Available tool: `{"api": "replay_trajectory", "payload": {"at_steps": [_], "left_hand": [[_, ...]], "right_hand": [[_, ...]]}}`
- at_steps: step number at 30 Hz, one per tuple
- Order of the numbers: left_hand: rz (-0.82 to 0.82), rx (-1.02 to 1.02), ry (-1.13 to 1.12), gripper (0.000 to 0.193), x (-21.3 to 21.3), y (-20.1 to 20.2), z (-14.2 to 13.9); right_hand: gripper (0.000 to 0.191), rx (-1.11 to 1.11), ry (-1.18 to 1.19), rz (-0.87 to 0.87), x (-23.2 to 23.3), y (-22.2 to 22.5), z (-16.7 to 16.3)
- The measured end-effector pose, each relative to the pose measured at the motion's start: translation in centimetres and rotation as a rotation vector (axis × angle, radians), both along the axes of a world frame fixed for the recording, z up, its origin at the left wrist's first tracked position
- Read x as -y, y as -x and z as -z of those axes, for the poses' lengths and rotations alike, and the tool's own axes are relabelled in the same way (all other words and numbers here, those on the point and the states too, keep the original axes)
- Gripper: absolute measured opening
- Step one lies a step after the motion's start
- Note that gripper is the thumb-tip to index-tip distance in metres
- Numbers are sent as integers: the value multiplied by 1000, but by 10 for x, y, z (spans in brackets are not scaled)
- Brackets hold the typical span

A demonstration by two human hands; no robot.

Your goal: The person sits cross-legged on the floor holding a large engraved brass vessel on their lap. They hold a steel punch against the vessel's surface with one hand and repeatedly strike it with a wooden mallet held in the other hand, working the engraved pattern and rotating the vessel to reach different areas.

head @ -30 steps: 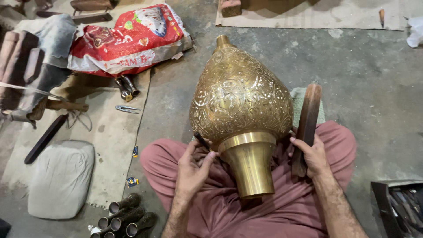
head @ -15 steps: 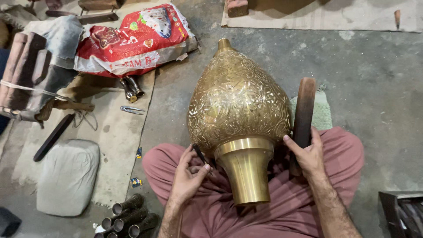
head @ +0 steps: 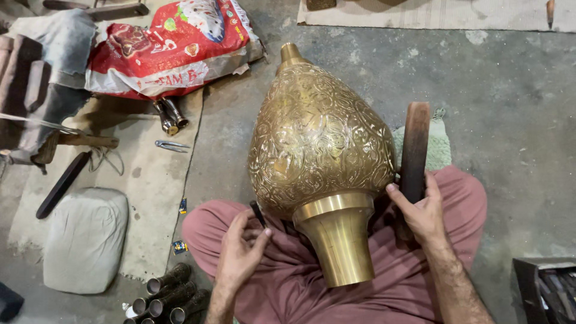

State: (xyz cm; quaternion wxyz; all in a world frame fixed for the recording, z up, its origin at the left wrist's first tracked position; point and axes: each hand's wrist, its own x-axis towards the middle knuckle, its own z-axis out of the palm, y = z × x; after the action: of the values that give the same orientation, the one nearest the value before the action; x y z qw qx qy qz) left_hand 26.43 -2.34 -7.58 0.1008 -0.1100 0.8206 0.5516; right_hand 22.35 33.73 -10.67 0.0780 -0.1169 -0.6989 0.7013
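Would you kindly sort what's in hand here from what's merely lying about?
In hand:
engraved brass vessel
thin dark tool in left hand
dark wooden bar in right hand

Lying about:
red printed sack
grey cushion
metal tubes

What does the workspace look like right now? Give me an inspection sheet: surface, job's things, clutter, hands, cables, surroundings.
Surface: grey concrete floor, with a worn mat on the left.
Job's things: large engraved brass vessel lying across the lap, plain neck toward the person; thin dark tool; dark wooden block.
Clutter: red printed sack, grey cushion, metal tubes, small pliers, dark stick.
Hands: left hand holds the thin dark tool beside the vessel; right hand grips the wooden block.
Cables: a thin cord at left.
Surroundings: dark crate at lower right; green cloth under the block.
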Motion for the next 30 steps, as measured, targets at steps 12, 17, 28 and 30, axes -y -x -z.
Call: {"api": "replay_trajectory", "payload": {"at_steps": [12, 17, 28, 30], "left_hand": [[751, -428, 26, 43, -107, 66, -77], [1141, -474, 149, 48, -161, 99, -81], [1455, -379, 372, 58, -234, 134, -79], [1446, -345, 310, 54, -235, 138, -83]], "right_hand": [[53, 76, 183, -43, -43, -29, 3], [39, 186, 184, -11, -61, -67, 14], [46, 271, 335, 116, -61, -132, 30], [43, 230, 314, 117, -69, -136, 32]]}}
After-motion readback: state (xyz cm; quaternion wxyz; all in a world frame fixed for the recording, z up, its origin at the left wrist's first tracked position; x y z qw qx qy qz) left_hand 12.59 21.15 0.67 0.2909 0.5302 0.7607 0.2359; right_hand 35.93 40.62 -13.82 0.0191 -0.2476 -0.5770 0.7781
